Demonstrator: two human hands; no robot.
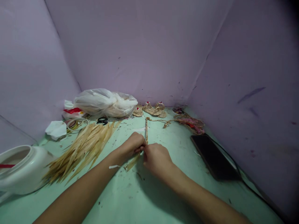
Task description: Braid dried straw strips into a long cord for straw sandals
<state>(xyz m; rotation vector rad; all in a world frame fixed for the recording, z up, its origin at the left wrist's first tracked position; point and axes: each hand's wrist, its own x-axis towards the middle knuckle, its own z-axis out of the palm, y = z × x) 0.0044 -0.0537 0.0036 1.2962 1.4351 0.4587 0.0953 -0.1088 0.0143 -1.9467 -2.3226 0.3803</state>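
Observation:
My left hand (134, 144) and my right hand (157, 157) meet at the middle of the pale green surface, fingers closed on the near end of a twisted straw cord (146, 130). The cord runs straight away from me, then bends right at its far end. A loose flat straw strip (133, 162) hangs below my fingers on the near side. Left of my hands lies a fanned bundle of dry straw strips (81, 149). My fingertips partly hide the spot where the strip and the cord meet.
A white pot (25, 168) stands at the left, near black scissors (102, 120) and a white wire ring (78, 124). Along the back wall sit a plastic bag (105, 102) and small woven sandals (151, 109). Coiled cord (191, 123) and a dark phone (215, 157) lie at right.

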